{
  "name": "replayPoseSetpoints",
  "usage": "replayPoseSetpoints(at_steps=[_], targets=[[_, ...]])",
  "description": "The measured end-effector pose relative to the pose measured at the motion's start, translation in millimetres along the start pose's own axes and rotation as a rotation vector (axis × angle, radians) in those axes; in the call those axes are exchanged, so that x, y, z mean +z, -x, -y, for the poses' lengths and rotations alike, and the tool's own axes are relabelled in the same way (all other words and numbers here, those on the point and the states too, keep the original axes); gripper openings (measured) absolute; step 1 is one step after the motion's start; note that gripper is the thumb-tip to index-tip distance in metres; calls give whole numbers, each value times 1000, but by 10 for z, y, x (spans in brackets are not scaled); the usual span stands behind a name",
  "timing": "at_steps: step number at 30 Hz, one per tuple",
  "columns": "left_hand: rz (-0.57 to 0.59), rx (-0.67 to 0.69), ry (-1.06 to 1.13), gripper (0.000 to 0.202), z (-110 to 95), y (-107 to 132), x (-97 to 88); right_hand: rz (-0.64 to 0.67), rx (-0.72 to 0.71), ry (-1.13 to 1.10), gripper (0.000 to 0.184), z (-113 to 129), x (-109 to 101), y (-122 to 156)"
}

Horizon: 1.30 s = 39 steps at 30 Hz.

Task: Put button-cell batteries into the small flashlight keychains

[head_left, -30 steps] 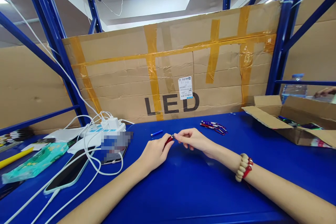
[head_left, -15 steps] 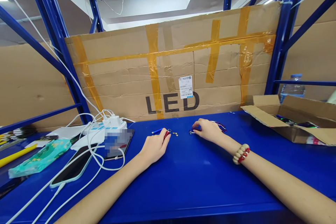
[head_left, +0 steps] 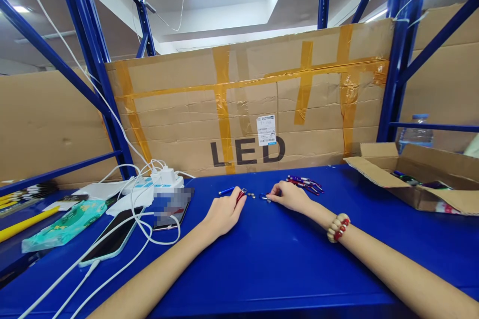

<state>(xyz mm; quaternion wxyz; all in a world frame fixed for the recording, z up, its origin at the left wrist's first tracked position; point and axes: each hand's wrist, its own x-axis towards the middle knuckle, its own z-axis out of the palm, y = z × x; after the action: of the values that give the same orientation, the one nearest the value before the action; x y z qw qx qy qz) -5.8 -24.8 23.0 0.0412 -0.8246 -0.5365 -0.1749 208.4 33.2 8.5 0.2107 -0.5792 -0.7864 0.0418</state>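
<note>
My left hand [head_left: 224,213] rests on the blue table [head_left: 277,264], closed round a small red pen-shaped light [head_left: 240,196] whose open end points away from me. A few tiny button cells [head_left: 252,195] lie just beyond that end. My right hand [head_left: 290,195] is on the table to the right of them, fingers pinched on a small blue piece [head_left: 265,197]. A loose blue tube [head_left: 226,191] lies behind my left hand. A pile of red and blue pen lights [head_left: 305,184] sits behind my right hand.
An open cardboard box [head_left: 419,179] with more items stands at the right. Phones [head_left: 112,241], white cables and a power strip [head_left: 149,187] crowd the left, with a teal packet [head_left: 63,224]. A taped cardboard sheet marked LED [head_left: 247,109] walls off the back.
My hands parted from working the red light together. Button cells now lie on the table. My right hand reached to the pile, then came back toward the cells with a small piece.
</note>
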Motion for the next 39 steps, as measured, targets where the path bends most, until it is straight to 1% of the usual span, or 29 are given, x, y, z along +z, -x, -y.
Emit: replayPoseSetpoints(at_steps=[3, 5, 7, 9, 11, 13, 16, 18, 20, 22, 24, 26, 28, 31, 35, 39], targets=[[5, -21, 61, 21, 3, -3, 15, -29, -24, -21, 20, 43, 40, 9], [2, -38, 143, 22, 10, -5, 38, -53, -28, -32, 19, 58, 36, 16], [1, -48, 280, 23, 19, -10, 73, -103, -43, -53, 20, 82, 8, 29], [8, -52, 468, 25, 25, -19, 113, -193, -100, -105, 22, 131, -28, 53], [1, -54, 657, 27, 27, -30, 150, -288, -220, -188, 19, 204, -52, 87], [-34, -39, 794, 28, 24, -41, 173, -329, -391, -263, 17, 285, -49, 126], [-80, -3, 929, 29, 18, -54, 185, -320, -647, -312, 17, 382, -2, 175], [-71, 9, 994, 29, 18, -59, 190, -300, -727, -333, 18, 412, 35, 190], [-62, 17, 997, 28, 25, -62, 204, -273, -711, -363, 15, 414, 62, 192], [-68, 34, 943, 27, 40, -64, 231, -236, -649, -394, 11, 400, 72, 184], [-89, 53, 883, 25, 61, -69, 263, -202, -621, -379, 20, 383, 70, 176], [-126, 64, 846, 23, 86, -74, 291, -189, -656, -274, 27, 371, 58, 173], [-154, 63, 831, 22, 107, -78, 310, -174, -713, -112, 28, 371, 42, 178], [-148, 73, 818, 21, 118, -78, 312, -142, -751, 60, 29, 384, 32, 197], [-132, 123, 783, 22, 105, -69, 285, -147, -789, 132, 29, 396, 66, 210], [-124, 157, 777, 23, 107, -66, 278, -139, -814, 87, 27, 397, 97, 202]])
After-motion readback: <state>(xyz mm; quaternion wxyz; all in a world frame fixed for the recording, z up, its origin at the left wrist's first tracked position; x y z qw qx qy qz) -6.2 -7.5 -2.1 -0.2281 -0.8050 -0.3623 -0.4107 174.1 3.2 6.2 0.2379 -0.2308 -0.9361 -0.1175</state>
